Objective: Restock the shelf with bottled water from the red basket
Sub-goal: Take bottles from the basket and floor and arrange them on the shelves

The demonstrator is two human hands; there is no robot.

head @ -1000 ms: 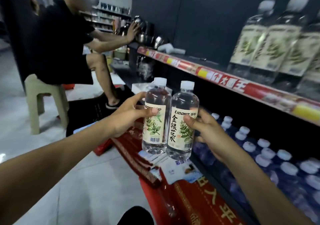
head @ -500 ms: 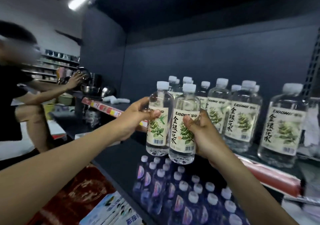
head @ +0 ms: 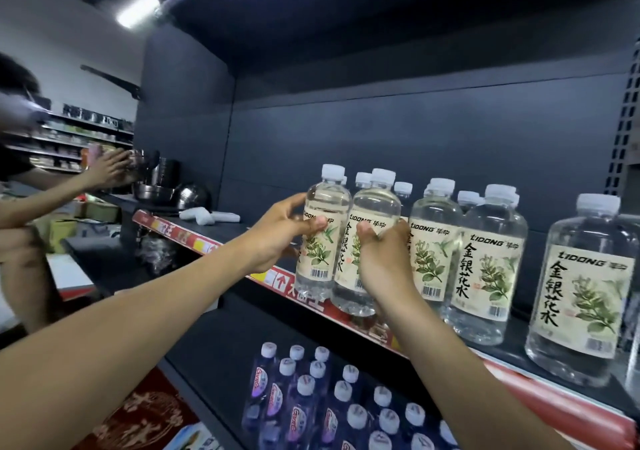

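Shop shelf (head: pixel 214 238), front edge: my left hand (head: pixel 273 238) and right hand (head: pixel 382 262) each clamp 1 bottle (head: pixel 322 238), held upright side by side, I judge to extend the stocked row (head: pixel 485 262).

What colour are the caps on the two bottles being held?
White, on both the left bottle's cap and the right bottle's cap; head view.
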